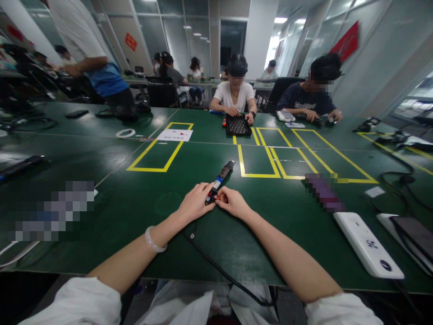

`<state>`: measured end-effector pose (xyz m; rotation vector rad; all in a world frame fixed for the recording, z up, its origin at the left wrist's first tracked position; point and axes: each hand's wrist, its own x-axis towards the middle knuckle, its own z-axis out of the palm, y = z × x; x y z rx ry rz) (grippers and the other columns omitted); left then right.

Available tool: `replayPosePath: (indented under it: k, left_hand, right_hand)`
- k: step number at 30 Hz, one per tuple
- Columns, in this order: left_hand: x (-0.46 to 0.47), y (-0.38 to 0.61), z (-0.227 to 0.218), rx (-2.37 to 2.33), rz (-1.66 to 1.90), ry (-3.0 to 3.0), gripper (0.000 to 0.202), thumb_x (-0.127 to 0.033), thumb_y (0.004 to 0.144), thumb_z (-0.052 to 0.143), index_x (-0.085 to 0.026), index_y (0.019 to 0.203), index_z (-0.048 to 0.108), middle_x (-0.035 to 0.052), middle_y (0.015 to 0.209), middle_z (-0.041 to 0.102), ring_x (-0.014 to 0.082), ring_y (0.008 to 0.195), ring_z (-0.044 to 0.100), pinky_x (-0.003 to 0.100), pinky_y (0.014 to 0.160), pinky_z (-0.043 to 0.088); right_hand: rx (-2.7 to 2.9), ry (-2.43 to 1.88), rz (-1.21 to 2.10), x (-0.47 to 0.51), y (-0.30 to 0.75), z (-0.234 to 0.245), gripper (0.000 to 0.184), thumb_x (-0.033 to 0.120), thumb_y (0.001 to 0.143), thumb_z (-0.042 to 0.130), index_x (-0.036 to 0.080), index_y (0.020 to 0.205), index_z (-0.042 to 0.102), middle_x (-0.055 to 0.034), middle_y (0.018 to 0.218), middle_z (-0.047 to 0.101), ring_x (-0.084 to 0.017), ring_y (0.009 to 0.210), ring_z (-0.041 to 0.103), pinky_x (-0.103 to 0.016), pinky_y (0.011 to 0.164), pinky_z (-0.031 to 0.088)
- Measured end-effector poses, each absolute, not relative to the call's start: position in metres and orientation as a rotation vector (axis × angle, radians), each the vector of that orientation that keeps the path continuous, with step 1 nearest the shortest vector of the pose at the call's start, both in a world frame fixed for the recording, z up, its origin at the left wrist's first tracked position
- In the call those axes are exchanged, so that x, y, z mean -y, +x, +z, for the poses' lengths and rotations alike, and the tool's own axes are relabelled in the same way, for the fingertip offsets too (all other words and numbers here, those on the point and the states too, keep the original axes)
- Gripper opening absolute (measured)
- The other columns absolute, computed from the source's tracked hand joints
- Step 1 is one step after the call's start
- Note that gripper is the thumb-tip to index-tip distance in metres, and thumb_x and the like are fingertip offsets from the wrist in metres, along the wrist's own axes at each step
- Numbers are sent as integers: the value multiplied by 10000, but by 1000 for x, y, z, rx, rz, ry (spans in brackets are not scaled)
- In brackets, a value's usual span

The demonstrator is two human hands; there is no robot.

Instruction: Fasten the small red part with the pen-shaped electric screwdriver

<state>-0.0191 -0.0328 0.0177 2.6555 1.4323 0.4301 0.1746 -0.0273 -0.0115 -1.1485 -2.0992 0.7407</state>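
Note:
A slim black handheld device [223, 173] lies on the green table, slanting away from me to the right. Its casing looks opened, with a blue and silver cylinder inside and a metal tip at the far end. My left hand [196, 201] grips the near part of it from the left, fingers along its side. On the other side, my right hand [233, 203] has thumb and finger pinched at the near end, where a bit of red and orange shows. What the pinch holds is hidden by the fingers.
A black cable [216, 264] runs toward me over the table's front edge. To the right lie a white power bank [368, 243] and a blurred phone [323, 192]. Yellow tape [260, 175] marks rectangles ahead. Across the table, a person works over a black tray [238, 132].

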Motion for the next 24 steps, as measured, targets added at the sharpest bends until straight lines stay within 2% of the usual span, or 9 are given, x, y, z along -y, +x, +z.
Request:
replayPosePath:
  k: [7, 11, 16, 21, 24]
  left_hand:
    - [38, -13, 23, -1512, 357, 2674, 669, -405, 827, 596, -208, 1424, 366, 111, 1253, 520, 264, 1078, 536, 373, 893, 474]
    - [38, -13, 22, -1535, 367, 2659, 646, -444, 845, 576, -227, 1419, 377, 104, 1238, 519, 259, 1055, 546, 362, 851, 485]
    - [37, -12, 19, -1584, 375, 2667, 605, -451, 888, 519, -247, 1435, 361, 98, 1190, 526, 248, 1033, 548, 344, 831, 477]
    - [37, -9, 20, -1603, 362, 2649, 565, -452, 917, 471, -240, 1430, 365, 107, 1180, 513, 246, 1032, 539, 341, 828, 475]
    - [35, -10, 20, -1613, 362, 2662, 555, -459, 925, 460, -237, 1424, 366, 110, 1177, 508, 245, 1027, 531, 346, 844, 470]
  right_hand:
    - [2030, -1103, 807, 26, 172, -15, 166, 189, 814, 627, 201, 925, 504, 65, 656, 534, -107, 575, 516, -207, 585, 386]
    - [2022, -1060, 810, 27, 173, -15, 82, 241, 854, 608, 186, 877, 551, 31, 697, 580, -114, 612, 546, -216, 612, 413]
    - [2032, -1020, 754, 30, 175, -11, 104, 270, 894, 573, 179, 866, 612, -15, 806, 655, -135, 704, 593, -238, 691, 449]
    - [1997, -1049, 729, 30, 175, -10, 133, 277, 918, 544, 192, 969, 632, -30, 892, 677, -154, 789, 611, -262, 753, 466]
    - [1988, -1080, 721, 29, 177, -11, 135, 270, 923, 533, 192, 965, 635, -28, 882, 674, -154, 789, 610, -263, 751, 467]
